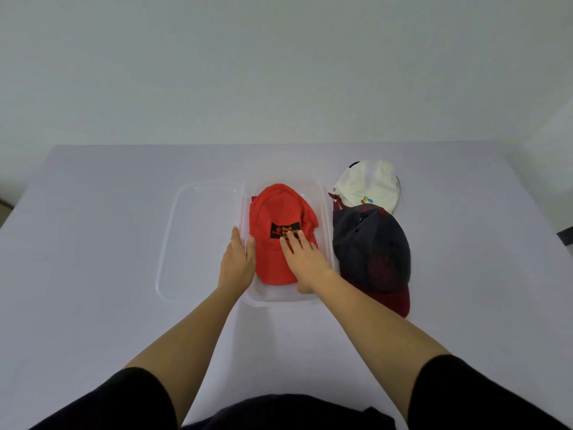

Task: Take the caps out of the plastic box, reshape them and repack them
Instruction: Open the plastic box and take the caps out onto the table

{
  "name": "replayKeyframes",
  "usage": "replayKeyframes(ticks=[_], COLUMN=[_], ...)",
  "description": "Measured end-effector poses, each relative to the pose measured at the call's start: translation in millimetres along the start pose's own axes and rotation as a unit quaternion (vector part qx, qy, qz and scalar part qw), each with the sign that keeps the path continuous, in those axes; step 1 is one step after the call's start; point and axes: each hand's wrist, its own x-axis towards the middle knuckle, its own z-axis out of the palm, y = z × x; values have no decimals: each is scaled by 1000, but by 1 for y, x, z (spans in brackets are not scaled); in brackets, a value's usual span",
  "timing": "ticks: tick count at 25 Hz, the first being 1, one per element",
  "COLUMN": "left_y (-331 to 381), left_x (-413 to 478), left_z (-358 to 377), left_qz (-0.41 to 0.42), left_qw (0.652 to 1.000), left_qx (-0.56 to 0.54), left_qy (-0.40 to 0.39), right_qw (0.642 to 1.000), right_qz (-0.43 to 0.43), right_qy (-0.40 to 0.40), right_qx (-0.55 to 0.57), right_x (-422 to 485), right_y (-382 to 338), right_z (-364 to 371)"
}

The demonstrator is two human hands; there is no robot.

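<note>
**Three caps, one box, on a pale counter**

A lilac-covered counter stood against a plain white wall. One clear plastic box held one red cap; its one lid lay left. A white cap and a dark cap lay right. The right hand pressed flat, fingers spread, on the red cap; the left hand rested straight-fingered against the box's left wall.

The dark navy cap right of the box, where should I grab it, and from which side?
Best pinch the dark navy cap by its red brim, from the near right. The brim lies flat, pointing toward you, clear of the plastic box; the crown's far end overlaps the white cap.
</note>
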Motion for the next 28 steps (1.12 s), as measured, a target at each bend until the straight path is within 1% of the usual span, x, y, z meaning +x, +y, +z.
replayKeyframes(ticks=[2,4,6,7,9,10,11,13,14,15,18,20,22,25,28], left_y=[-1,1,10,20,50,67,87,127,144,159,204,229,250,277,290], left_x=[1,0,0,1,2,3,2,-5,-9,-14,-30,-40,-51,-64,-70], left_z=[0,0,-2,-4,-11,-14,-17,-18,-15,-11,26,64,105,169,230], left_qz=[-5,-19,-6,20,76,83,66,-2,-9,8,75,91,97,101,92], left_qw=[1000,1000,997,996,993,990,985,972,969,968,964,962,959,962,971], left_qx=[-8,10,62,62,-15,-75,-135,-221,-233,-235,-247,-253,-267,-254,-202], left_qy=[-10,-9,34,61,88,90,87,76,77,83,71,49,26,-23,-87], right_qw=[998,985,962,949,924,911,899,878,867,857,832,809,793,797,814], right_qz=[-2,-22,-22,-13,-17,-26,-31,-17,-3,14,82,142,186,220,273], right_qy=[60,158,256,297,365,395,421,463,481,497,515,515,509,489,434], right_qx=[37,65,90,103,113,116,119,123,128,136,190,246,277,279,275], right_x=[-2,-5,-8,-12,-20,-24,-28,-40,-46,-53,-85,-109,-134,-168,-192], right_y=[-2,-1,2,4,7,9,12,23,31,40,82,119,156,209,256], right_z=[5,9,10,7,-2,-8,-12,-20,-25,-27,-25,-18,-8,17,49])
